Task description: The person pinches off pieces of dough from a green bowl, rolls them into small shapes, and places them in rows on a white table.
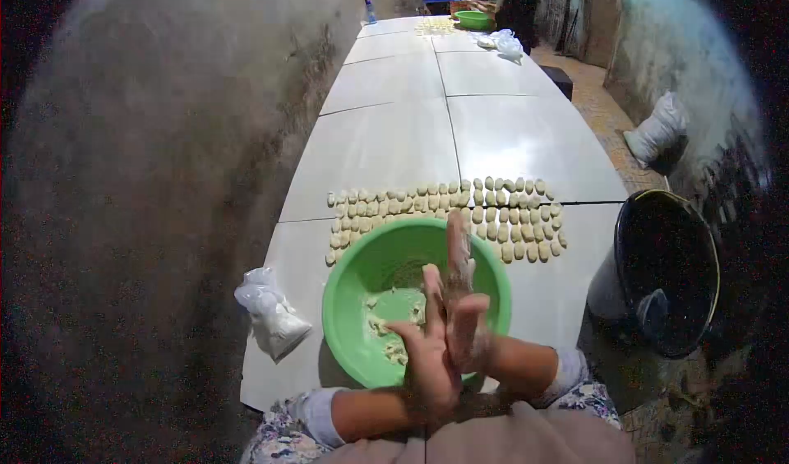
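My left hand (429,357) and my right hand (467,316) are held palm to palm above a green plastic bowl (334,316). Both have fingers stretched out, the thumbs standing apart. Pale dough or flour sticks to the fingers of the right hand. Whether anything lies between the palms is hidden. Crumbly bits of dough (394,349) cling to the bottom of the bowl. Just beyond the bowl, several rows of small oval dough pieces (515,217) are laid out on the white table.
A knotted bag of white powder (275,320) lies at the table's left edge. To the right stands a large black bucket (604,287). At the far end are another green bowl (474,20), white bags (503,45) and a person (518,12). A white sack (657,131) leans by the right wall.
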`<action>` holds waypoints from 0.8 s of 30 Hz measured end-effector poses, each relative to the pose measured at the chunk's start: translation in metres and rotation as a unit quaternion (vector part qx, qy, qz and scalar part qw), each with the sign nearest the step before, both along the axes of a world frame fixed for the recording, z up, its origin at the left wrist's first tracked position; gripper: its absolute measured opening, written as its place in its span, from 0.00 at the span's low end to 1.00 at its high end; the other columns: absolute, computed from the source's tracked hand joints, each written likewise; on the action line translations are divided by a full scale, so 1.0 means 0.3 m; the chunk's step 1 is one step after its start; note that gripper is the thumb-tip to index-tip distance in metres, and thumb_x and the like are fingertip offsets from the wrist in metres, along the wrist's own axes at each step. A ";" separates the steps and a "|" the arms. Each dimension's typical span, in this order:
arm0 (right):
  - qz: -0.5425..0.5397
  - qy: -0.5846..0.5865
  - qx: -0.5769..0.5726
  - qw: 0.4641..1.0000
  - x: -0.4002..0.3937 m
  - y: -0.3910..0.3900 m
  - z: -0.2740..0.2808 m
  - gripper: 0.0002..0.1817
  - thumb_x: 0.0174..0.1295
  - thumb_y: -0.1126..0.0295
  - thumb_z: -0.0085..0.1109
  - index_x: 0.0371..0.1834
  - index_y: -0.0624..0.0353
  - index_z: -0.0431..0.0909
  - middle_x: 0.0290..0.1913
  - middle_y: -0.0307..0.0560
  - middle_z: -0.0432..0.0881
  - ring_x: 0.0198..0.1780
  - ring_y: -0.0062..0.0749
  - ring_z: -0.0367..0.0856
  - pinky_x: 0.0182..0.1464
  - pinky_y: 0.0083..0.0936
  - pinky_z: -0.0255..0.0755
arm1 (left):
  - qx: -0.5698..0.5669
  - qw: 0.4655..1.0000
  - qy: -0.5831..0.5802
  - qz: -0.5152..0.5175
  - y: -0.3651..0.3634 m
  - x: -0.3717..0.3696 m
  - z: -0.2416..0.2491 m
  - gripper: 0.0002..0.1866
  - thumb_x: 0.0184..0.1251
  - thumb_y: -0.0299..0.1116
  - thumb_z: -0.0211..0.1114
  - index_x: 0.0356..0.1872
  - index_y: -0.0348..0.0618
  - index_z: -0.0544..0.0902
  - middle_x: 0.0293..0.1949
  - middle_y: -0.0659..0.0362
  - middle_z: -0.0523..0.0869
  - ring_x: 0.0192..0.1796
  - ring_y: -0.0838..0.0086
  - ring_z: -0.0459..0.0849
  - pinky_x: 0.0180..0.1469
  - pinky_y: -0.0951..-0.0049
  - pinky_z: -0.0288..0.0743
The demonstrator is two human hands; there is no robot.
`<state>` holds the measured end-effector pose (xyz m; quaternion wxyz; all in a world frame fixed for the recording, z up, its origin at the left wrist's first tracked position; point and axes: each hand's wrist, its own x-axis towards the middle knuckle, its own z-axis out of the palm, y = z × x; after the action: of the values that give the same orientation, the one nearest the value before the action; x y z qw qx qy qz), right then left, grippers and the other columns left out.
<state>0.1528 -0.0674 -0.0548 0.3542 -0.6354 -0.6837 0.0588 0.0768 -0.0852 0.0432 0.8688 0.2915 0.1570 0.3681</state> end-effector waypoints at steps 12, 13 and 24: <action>0.153 0.336 0.157 0.916 0.053 0.030 0.048 0.43 0.60 0.57 0.58 0.72 0.62 0.46 0.70 0.54 0.49 0.71 0.54 0.43 0.70 0.53 0.39 | -0.043 0.997 0.057 0.000 0.052 0.019 0.005 0.54 0.54 0.78 0.17 0.74 0.48 0.44 0.76 0.60 0.44 0.77 0.67 0.42 0.75 0.63 0.34; 0.115 0.342 0.157 0.919 -0.001 0.026 0.107 0.36 0.65 0.58 0.52 0.73 0.56 0.49 0.74 0.48 0.43 0.74 0.49 0.36 0.68 0.59 0.43 | 0.016 0.999 0.044 -0.020 0.101 0.009 0.007 0.54 0.52 0.79 0.18 0.74 0.49 0.38 0.76 0.61 0.42 0.76 0.67 0.42 0.75 0.64 0.34; -0.090 0.070 0.094 0.989 0.116 -0.011 0.296 0.48 0.58 0.28 0.29 0.75 0.49 0.47 0.76 0.54 0.41 0.74 0.50 0.33 0.63 0.65 0.16 | -0.279 0.898 -0.228 -0.251 0.163 -0.052 -0.121 0.58 0.51 0.82 0.28 0.68 0.37 0.58 0.63 0.47 0.69 0.59 0.59 0.73 0.64 0.63 0.67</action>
<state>0.1876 -0.0706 0.0341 0.4634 -0.6528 -0.5992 0.0066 0.0612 -0.0362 0.0067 0.9901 -0.0250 -0.0275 0.1355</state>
